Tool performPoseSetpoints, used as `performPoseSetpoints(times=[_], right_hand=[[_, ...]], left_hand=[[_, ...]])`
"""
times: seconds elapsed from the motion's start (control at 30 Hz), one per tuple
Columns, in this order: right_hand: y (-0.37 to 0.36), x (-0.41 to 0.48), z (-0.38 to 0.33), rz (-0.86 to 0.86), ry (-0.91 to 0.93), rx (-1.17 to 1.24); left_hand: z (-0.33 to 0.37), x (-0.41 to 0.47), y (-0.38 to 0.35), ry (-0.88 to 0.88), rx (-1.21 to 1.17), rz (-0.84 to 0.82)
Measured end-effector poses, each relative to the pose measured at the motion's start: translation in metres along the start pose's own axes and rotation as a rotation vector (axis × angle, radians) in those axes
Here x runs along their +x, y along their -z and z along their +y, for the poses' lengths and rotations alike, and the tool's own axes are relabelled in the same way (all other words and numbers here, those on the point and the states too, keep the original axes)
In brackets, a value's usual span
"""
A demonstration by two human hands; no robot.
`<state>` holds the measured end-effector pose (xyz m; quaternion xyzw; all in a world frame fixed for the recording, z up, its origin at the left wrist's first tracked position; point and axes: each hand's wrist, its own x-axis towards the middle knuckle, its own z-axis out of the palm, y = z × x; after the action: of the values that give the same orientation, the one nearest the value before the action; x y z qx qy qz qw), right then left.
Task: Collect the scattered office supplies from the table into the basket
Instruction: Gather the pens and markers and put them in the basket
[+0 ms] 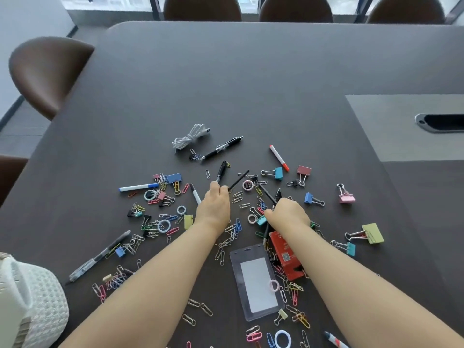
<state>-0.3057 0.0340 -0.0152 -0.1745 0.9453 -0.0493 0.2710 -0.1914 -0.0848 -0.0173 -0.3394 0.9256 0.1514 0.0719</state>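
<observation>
White basket, contents hidden; left hand grips black pens, right hand grips dark pens.

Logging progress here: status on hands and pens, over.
Left hand grips black pens. Right hand grips other pens. Basket near left. Paper clips scattered beneath arms.

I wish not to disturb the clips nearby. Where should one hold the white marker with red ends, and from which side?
Pinch the white marker at mid-barrel, coming from above, fingers across its narrow width. It lies flat and diagonal on the table, and its middle has bare surface on both long sides.
</observation>
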Motion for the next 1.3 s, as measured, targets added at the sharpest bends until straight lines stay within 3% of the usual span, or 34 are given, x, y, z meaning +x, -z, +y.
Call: performPoseSetpoints(times=[0.13,0.37,0.5,0.7,0.9,1.1,1.3], right_hand=[[0.006,-0.001,-0.005,0.037,0.054,0.096],[0.021,0.020,-0.013,0.112,0.189,0.209],[0.020,0.040,-0.017,0.128,0.237,0.158],[0.032,0.076,-0.030,0.136,0.235,0.215],[0.052,0.101,-0.048,0.223,0.172,0.209],[0.050,0.109,-0.038,0.210,0.071,0.036],[0.040,0.094,-0.041,0.159,0.184,-0.067]], left_hand=[[-0.010,0.015,0.010,0.134,-0.083,0.013],[-0.016,0.055,0.009,0.154,-0.018,-0.028],[-0.019,0.062,0.004,0.151,0.023,-0.025],[-0.016,0.061,0.009,0.251,-0.149,0.052],[-0.029,0.061,0.013,0.273,-0.116,0.077],[-0.039,0.051,0.008,0.296,-0.051,0.088],[-0.044,0.037,0.011,0.321,-0.085,0.102]])
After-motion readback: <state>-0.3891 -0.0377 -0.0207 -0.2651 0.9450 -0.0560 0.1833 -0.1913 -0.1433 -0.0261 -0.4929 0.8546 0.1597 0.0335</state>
